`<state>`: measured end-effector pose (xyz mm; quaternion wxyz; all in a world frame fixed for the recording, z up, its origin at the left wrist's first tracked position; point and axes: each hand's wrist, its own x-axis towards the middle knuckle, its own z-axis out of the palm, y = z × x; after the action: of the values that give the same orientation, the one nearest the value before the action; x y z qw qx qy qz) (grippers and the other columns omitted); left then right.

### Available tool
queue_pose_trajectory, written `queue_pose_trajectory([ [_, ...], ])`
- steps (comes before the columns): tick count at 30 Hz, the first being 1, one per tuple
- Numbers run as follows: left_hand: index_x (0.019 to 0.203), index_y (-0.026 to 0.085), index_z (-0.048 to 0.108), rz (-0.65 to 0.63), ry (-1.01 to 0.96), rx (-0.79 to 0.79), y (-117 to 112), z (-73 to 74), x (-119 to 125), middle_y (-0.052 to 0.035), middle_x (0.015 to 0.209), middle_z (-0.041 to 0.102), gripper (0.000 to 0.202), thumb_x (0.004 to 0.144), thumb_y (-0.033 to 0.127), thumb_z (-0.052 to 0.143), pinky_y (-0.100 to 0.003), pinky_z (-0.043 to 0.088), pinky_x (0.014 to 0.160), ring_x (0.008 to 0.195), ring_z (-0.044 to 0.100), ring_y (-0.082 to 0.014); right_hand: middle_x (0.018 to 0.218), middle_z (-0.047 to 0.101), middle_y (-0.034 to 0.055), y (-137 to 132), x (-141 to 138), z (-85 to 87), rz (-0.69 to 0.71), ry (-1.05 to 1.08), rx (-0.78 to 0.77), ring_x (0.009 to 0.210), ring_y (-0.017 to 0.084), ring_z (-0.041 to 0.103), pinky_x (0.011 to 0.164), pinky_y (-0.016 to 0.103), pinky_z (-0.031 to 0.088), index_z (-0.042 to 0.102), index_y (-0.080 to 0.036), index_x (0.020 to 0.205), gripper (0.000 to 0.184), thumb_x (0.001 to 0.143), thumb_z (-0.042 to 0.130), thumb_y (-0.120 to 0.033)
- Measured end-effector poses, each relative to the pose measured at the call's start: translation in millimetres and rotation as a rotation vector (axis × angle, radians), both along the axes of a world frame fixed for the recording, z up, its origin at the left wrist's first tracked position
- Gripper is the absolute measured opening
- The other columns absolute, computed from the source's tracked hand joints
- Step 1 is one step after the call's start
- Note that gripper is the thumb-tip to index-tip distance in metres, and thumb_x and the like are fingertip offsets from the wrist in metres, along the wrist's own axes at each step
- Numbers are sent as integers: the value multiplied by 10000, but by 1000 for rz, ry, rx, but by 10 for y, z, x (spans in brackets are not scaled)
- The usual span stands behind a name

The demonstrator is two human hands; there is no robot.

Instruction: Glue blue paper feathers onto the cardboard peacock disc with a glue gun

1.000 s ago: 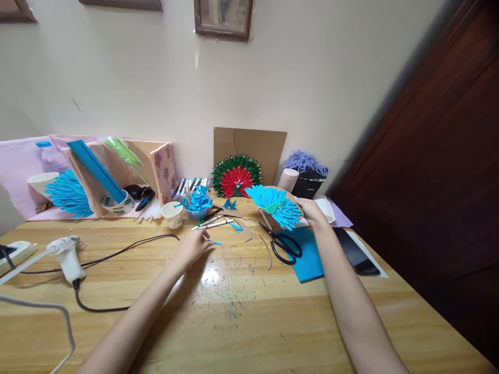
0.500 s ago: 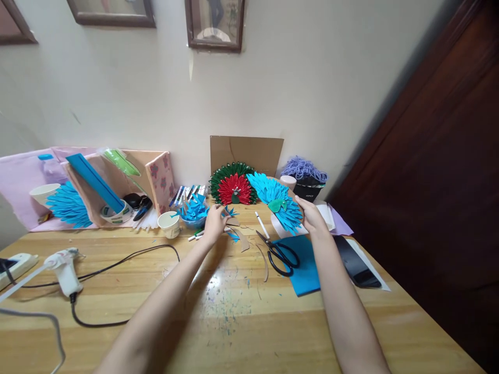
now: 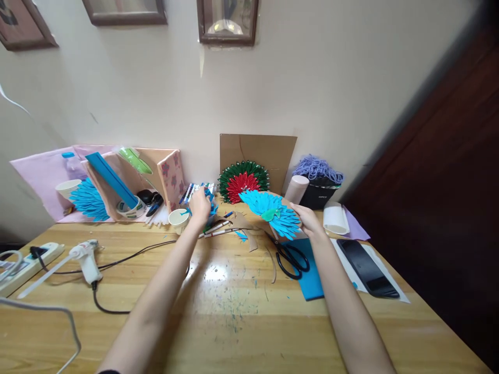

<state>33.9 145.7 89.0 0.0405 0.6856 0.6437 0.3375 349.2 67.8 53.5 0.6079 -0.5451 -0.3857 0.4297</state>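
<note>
My right hand [image 3: 310, 220] grips the edge of a blue paper-feather fan on brown card [image 3: 272, 212], with a small green bird shape on it, held tilted above the table. My left hand [image 3: 200, 205] reaches far forward into a bowl of blue paper feather pieces [image 3: 210, 206], fingers curled over them; whether it holds a piece is hidden. A white paper cup [image 3: 178, 220] stands just left of that hand. Marker pens [image 3: 218, 229] lie on the table below it.
Black scissors [image 3: 290, 257] lie on a blue sheet [image 3: 312, 280]. A red and green fan [image 3: 244, 181] leans on cardboard at the wall. A glue gun [image 3: 86, 257] with cord and a power strip [image 3: 27, 259] lie left. A black phone [image 3: 368, 267] lies right.
My left hand moved from the table middle forward and left to the bowl of blue pieces. The fan in my right hand tilted flatter and shifted slightly. The camera view shifted.
</note>
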Motion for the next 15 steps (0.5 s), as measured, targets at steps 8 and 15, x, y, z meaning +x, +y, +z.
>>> queue_pose_trajectory([
  [8,993,127,600,-36,54,199,-235,110,32,-173,1161,510,310,872,292,367,-400,349,903,1072,465,-297,766,673,85,-44,-677,-268,149,-181,-82,704,195,634,683,340,514,625,-125,732,273,695,620,-395],
  [15,750,167,603,-747,106,119,-1023,-212,575,-98,906,599,346,903,292,318,-340,366,802,867,508,-205,1208,483,122,-686,-399,-301,-13,-835,-101,1090,205,505,974,339,359,515,-161,1155,371,789,533,-215],
])
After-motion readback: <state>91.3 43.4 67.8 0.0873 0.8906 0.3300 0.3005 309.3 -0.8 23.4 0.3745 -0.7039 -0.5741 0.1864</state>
